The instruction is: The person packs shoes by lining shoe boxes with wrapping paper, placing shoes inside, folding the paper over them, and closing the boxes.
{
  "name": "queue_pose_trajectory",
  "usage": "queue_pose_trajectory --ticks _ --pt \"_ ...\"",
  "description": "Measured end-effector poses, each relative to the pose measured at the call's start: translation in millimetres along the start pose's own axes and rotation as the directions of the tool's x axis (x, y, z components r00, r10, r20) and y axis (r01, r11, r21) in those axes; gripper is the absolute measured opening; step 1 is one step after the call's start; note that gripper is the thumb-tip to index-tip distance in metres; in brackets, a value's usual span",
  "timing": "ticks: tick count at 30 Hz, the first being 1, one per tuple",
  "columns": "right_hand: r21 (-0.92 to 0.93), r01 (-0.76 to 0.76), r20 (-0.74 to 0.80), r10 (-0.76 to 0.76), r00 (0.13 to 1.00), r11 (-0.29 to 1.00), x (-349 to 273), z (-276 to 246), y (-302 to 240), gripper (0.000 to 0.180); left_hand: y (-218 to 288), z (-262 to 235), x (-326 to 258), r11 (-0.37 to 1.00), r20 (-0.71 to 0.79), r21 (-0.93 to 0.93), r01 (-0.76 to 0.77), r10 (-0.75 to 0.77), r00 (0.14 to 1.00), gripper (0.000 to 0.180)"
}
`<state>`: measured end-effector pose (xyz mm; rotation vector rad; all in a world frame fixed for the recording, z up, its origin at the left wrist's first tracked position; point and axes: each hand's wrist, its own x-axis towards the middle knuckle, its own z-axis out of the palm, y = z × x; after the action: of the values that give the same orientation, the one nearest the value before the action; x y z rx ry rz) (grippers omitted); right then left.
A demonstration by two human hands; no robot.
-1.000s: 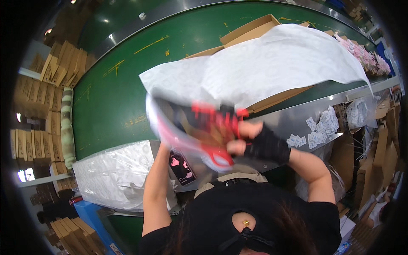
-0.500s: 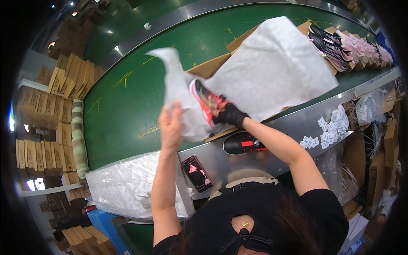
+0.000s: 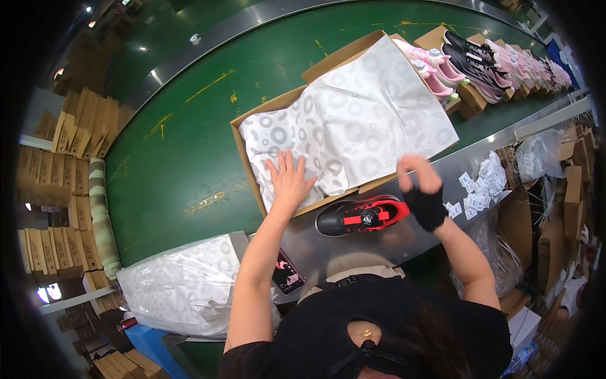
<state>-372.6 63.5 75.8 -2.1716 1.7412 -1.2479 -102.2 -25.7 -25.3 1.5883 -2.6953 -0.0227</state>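
Observation:
My left hand (image 3: 290, 183) lies open, fingers spread, on white tissue paper (image 3: 372, 107) printed with grey rings. The paper lines an open brown cardboard shoebox (image 3: 254, 192) and also drapes over its raised lid side. Below the box, on the metal ledge, sits a single black sneaker (image 3: 360, 216) with red trim and a round dial. My right hand (image 3: 421, 189), in a black fingerless glove, hovers by the sneaker's red heel. Its bare fingers are blurred and loosely curled with a gap between them, and nothing shows in them. The other sneaker is out of sight.
Small white packets (image 3: 486, 186) lie on the ledge at right. Pairs of pink and black shoes (image 3: 476, 69) on boxes line the green belt (image 3: 183, 151). A plastic-wrapped stack of tissue paper (image 3: 180, 278) and a phone (image 3: 288, 275) are at lower left. Brown boxes (image 3: 82, 123) stand far left.
The sneaker my right hand held has gone from view, and tissue now covers the box's near-left part. My left hand pressed down onto the paper; my right hand moved right, toward the ledge.

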Motion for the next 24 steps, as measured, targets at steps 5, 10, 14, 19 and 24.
queue_pose_trajectory --ticks 5,10,14,19,24 --pt "-0.269 0.206 0.578 -0.013 0.816 0.941 -87.8 3.4 12.7 0.028 26.9 -13.2 9.0 0.955 -0.109 -0.278 0.103 -0.137 0.985 0.061" --pt "-0.071 0.338 0.491 -0.262 0.831 0.938 -51.8 1.3 -6.7 0.021 48.8 -67.3 -53.1 0.621 -0.013 -0.781 -0.071 0.097 0.995 0.075" --pt "0.105 0.369 0.532 -0.365 0.764 0.924 7.3 -15.2 -63.3 0.028 65.4 -96.0 -80.8 0.616 0.039 -0.786 -0.052 0.133 0.99 0.075" --pt "0.246 0.448 0.114 -0.484 0.867 0.86 62.1 -29.8 -112.1 0.035 46.0 -124.6 -90.9 0.017 0.092 -0.995 0.097 -0.186 0.978 0.07" --pt "0.262 0.342 -0.051 -0.341 0.939 0.902 52.1 -46.4 -95.9 0.038 15.8 -109.1 -88.0 -0.059 0.104 -0.994 0.09 -0.328 0.939 0.067"
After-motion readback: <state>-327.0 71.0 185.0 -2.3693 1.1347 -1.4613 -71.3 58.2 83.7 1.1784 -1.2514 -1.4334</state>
